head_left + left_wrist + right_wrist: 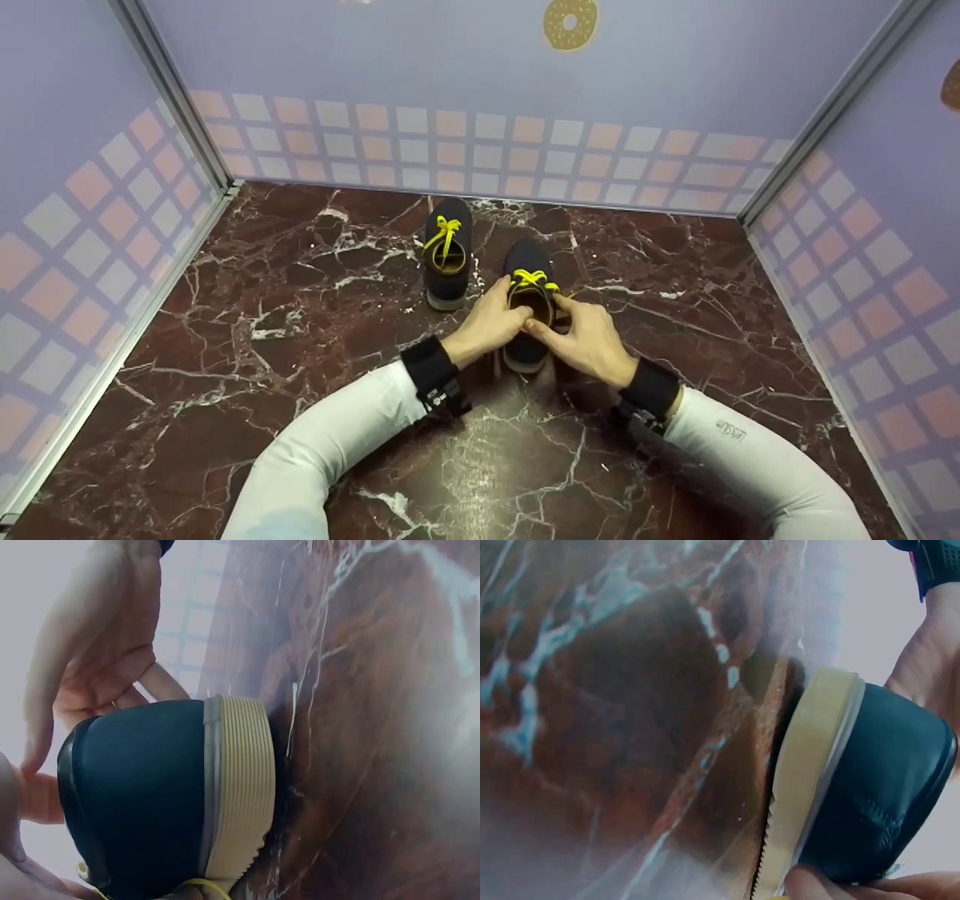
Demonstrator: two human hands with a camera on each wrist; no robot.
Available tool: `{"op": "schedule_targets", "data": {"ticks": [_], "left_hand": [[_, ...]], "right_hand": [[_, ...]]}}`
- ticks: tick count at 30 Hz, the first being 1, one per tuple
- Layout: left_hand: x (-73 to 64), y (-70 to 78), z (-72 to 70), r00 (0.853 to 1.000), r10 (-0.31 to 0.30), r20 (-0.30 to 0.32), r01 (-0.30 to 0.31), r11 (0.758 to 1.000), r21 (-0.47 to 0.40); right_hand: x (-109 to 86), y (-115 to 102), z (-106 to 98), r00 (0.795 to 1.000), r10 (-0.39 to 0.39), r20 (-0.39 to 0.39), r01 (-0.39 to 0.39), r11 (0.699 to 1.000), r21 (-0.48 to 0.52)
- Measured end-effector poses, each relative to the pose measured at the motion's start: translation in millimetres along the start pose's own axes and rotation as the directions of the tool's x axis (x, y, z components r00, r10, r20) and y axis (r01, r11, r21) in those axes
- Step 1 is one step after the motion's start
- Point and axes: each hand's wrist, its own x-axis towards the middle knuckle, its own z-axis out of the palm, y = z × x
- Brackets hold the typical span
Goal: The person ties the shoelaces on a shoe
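Observation:
A dark sneaker [527,352] with a cream sole and yellow laces [529,279] stands on the floor, toe pointing away. My left hand [491,319] grips its left side, thumb at the opening and fingers along the outside. From the right, my right hand [592,337] holds the collar, its thumb near the left thumb. In the left wrist view the heel [142,787] faces the camera, with the right hand [105,637] beyond it. The right wrist view shows the sole [810,757] close to the floor and right fingertips [810,885] low on the side.
A matching sneaker [448,289], its yellow laces in a bow, stands farther forward to the left. The floor [247,420] is glossy reddish-brown marble pattern. Lilac panels with pink and white squares [487,154] enclose the back and both sides, joined by grey metal posts [825,112].

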Motion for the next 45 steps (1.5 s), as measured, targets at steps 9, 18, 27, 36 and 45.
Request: {"op": "schedule_targets", "data": {"ticks": [9, 18, 27, 36, 45], "left_hand": [[-32.4, 23.5, -15.2, 0.999, -0.008, 0.053, 0.01, 0.999, -0.038], [-59.2, 40.2, -21.6, 0.997, 0.009, 0.076, -0.008, 1.0, -0.018], [-64.4, 33.3, -20.1, 0.994, 0.032, 0.1, -0.033, 0.999, 0.015], [-58.0, 28.2, -67.5, 0.996, -0.039, 0.078, 0.033, 0.997, 0.068], [-38.4, 25.5, -58.3, 0.827, -0.364, 0.429, 0.518, 0.79, -0.327]], "right_hand": [[3.8, 2.7, -4.7, 0.999, -0.002, -0.034, 0.006, 0.995, 0.1], [1.3, 2.6, -9.7, 0.998, -0.019, -0.066, 0.025, 0.995, 0.094], [-1.9, 4.2, -15.1, 0.999, -0.015, -0.034, 0.018, 0.995, 0.094], [6.9, 23.5, -20.9, 0.977, 0.168, 0.134, -0.201, 0.933, 0.298], [19.1, 28.3, -3.9, 0.848, 0.381, 0.37, -0.526, 0.698, 0.486]]}}
